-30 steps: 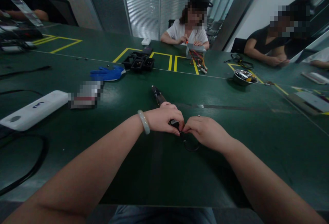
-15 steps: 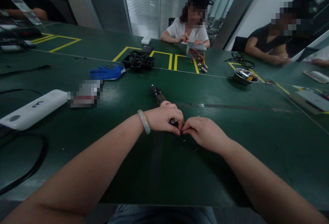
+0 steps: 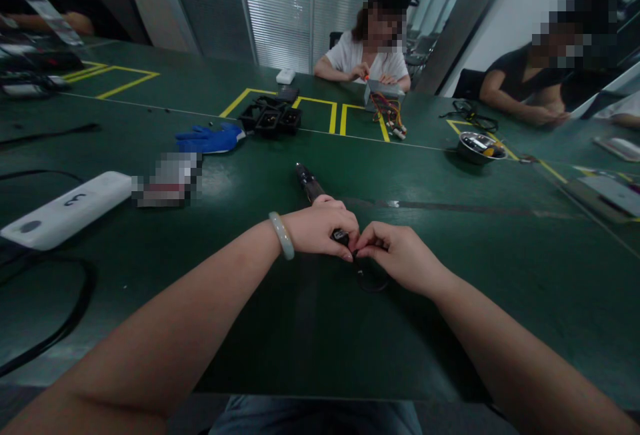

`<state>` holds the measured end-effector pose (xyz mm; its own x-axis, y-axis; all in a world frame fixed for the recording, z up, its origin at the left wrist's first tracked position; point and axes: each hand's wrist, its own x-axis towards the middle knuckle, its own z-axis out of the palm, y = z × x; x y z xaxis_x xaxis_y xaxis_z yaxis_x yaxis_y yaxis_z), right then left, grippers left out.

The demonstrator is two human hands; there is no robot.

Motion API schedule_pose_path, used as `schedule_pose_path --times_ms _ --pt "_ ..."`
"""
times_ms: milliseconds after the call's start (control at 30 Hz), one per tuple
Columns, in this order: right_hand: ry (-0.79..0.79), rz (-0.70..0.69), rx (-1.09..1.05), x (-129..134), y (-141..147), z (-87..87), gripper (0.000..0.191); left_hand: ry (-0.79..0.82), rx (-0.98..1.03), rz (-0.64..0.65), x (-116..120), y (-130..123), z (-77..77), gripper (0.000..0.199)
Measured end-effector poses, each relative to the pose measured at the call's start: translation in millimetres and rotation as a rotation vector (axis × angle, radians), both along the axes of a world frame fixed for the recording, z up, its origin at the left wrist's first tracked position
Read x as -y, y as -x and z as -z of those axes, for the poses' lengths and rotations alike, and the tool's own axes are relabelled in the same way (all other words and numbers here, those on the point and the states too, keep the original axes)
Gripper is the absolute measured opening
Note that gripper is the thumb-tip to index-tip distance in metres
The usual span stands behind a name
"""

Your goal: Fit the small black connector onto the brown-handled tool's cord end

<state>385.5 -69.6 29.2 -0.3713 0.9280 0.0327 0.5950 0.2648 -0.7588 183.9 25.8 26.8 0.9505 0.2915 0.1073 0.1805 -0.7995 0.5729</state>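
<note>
A black electric screwdriver [image 3: 311,185] lies slanted on the green table, its narrow tip pointing away from me. My left hand [image 3: 327,225], with a pale bangle at the wrist, is wrapped over its body; the rear end with a small label shows beneath the fingers. At that rear end my right hand [image 3: 393,248] pinches the thin black cord [image 3: 371,285], which curls in a loop below the fingers. The fingertips of both hands nearly meet there, and the exact grip point is partly hidden.
Left of my hands are a white power bank-like box [image 3: 70,210], a blurred-out flat item [image 3: 170,180] and a blue glove [image 3: 210,138]. Black plastic parts [image 3: 270,117] sit farther back. A metal bowl [image 3: 480,148] stands at right. Co-workers sit across, one at a grey wired box [image 3: 383,95].
My right hand's fingers have shifted slightly around the cord, and its loop has moved a little. My left hand keeps its hold on the electric screwdriver.
</note>
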Motion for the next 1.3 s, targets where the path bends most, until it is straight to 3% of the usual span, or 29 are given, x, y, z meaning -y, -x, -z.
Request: schedule_pose_path --times_ms 133,300,400,533,700,833,967,1133,1300 --pt "0.045 0.014 -0.065 0 -2 2.9 0.006 -0.011 -0.004 0.001 0 0 -0.8 0.021" --pt "-0.239 -0.124 0.16 1 -5 -3.9 0.016 -0.025 -0.006 -0.004 0 0 -2.1 0.02" --pt "-0.282 -0.133 0.188 1 -5 -5.9 0.016 -0.024 -0.008 -0.006 1 0 -1.8 0.021" --pt "-0.188 -0.036 0.103 0 -3 -1.6 0.013 -0.021 -0.002 -0.007 0 0 -0.8 0.025" --pt "0.045 0.037 -0.133 -6 -4 14.8 0.001 -0.024 -0.019 -0.006 -1 0 -2.2 0.025" --pt "0.12 0.055 -0.247 -8 -5 24.0 0.008 -0.021 -0.031 -0.018 0 -1 -2.9 0.027" --pt "-0.007 0.048 -0.107 -2 -2 14.7 0.001 -0.014 -0.026 -0.025 0 0 -0.9 0.028" --pt "-0.107 0.039 0.135 6 5 -3.8 0.019 -0.02 -0.014 -0.046 -1 0 0.1 0.033" --pt "-0.196 0.102 0.35 20 20 -5.7 0.021 -0.027 -0.021 -0.033 0 -1 -2.4 0.024"
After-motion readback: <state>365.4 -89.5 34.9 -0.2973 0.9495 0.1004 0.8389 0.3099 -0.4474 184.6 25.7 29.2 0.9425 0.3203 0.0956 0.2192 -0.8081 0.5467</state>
